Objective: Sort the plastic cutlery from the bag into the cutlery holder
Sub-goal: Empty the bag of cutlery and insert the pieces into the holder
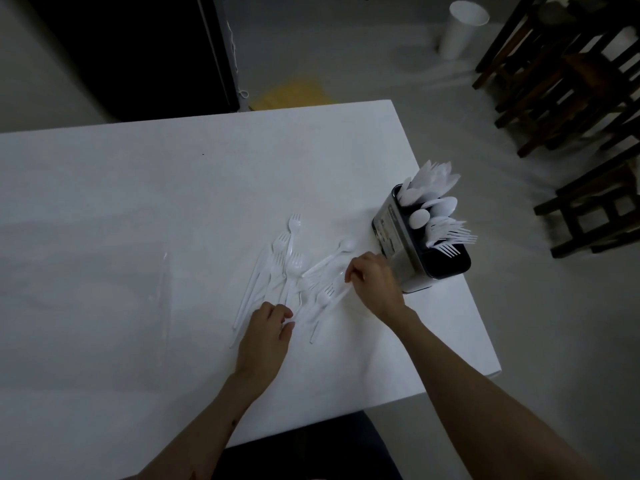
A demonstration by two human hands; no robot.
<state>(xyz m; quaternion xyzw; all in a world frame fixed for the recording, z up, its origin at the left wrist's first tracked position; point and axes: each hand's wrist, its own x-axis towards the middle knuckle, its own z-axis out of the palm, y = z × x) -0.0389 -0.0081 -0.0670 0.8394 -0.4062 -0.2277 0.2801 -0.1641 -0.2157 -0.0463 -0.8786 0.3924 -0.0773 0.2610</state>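
Seen from above: white tabletop (138,202) in dim light. Near its right edge, a metal cutlery holder (398,258) with dark compartments, standing upright. In the far compartment, white plastic knives (434,178), blades up. In the middle compartment, spoons (440,204), bowls up. In the near compartment, forks (450,235), tines up and leaning outward to the right; part of that compartment dark and unfilled.

Left of the holder, a loose pile of white plastic cutlery (294,282) lying flat on the tabletop: several forks, some long plain handles, and one spoon (332,258) at the pile's right side, bowl pointing away.

Right hand (374,282) just beside the holder's near corner, fingers curled, grip narrow, pinching the end of one white piece at the pile's right edge; kind of piece unclear. Left hand (266,330) at the pile's near edge, fingers curled over handle ends, grip narrow on one or more handles; exact count impossible to tell.

Further left, lying flat, a clear plastic bag (162,299), barely visible.

Beyond the tabletop, on the floor, a white cup (460,29) and dark wooden chairs (571,98).
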